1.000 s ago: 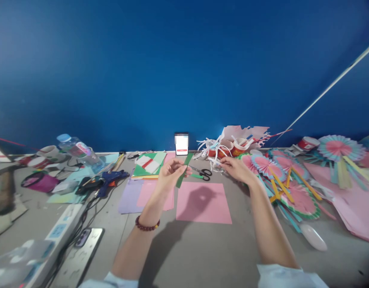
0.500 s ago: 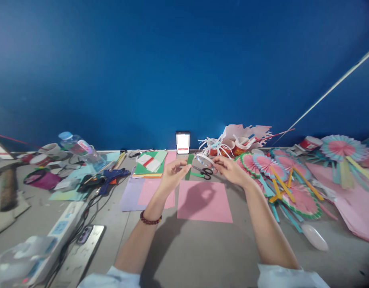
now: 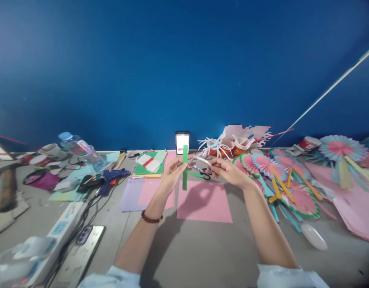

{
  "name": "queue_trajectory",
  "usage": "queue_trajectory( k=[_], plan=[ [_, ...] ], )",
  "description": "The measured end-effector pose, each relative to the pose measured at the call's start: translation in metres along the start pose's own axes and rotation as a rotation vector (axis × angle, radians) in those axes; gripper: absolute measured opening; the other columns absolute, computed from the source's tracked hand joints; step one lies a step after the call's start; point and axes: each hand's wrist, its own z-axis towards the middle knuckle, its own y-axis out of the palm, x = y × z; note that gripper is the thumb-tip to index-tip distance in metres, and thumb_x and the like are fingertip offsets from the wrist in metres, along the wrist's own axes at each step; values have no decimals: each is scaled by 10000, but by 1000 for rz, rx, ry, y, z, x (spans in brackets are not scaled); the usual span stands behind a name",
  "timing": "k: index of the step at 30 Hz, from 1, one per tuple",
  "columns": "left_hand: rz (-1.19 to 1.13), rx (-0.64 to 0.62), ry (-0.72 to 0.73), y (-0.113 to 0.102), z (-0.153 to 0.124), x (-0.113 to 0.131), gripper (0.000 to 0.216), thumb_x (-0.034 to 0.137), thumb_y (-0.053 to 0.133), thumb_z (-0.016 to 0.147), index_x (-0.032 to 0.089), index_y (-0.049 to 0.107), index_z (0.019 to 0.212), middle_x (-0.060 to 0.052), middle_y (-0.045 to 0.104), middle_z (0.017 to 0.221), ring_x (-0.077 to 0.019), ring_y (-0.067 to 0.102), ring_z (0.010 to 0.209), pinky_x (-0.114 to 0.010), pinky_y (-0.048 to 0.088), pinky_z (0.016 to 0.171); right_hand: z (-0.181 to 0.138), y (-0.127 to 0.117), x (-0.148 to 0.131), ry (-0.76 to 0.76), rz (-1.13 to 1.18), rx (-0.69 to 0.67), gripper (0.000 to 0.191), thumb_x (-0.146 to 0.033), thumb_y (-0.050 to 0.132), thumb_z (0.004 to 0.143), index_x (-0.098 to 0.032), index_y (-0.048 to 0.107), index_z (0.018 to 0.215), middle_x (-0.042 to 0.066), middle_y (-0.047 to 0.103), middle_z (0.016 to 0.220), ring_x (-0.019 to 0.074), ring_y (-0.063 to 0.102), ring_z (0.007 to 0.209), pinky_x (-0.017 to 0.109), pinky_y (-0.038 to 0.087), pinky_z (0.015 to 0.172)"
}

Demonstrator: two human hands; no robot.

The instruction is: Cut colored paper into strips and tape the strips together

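While your left hand point(image 3: 172, 173) pinches a narrow green paper strip point(image 3: 184, 182), your right hand point(image 3: 229, 172) holds a whitish ring point(image 3: 205, 160) rightward of it.

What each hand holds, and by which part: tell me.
The left hand pinches a green strip near its middle; the right hand holds a pale ring by its right side.

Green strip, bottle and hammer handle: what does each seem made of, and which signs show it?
Green strip: probably paper, matte; it looks thin and flat.
Bottle: likely clear plastic, glossy; see-through with highlights.
Hammer handle: perhaps wood, dull; brown, though blurred.
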Motion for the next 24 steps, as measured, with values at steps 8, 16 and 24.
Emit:
queue_trajectory(
  k=[8,16,24],
  plan=[
    [-41,-3,-12,-1,2,-5,175,341,656,803,173,622,771,-76,697,1074,-236,657,985,-370,480,898,1,3,4,16,-57,-32,244,-415,537,864,-180,575,917,41,668,890,122,584,698,272,463,666],
    [-103,76,31,-12,12,-13,180,360,665,783,185,629,760,-66,718,974,-232,658,971,-402,463,939,2,2,5,32,-63,-13,206,-391,545,856,-193,584,899,31,676,896,124,581,683,272,448,624],
    [323,340,14,-57,26,-30,295,391,663,723,189,495,590,11,566,639,-151,573,708,-260,446,681,0,1,8,32,-45,-3,199,-375,551,854,-192,572,929,41,688,934,120,590,691,264,449,618]
  ],
)
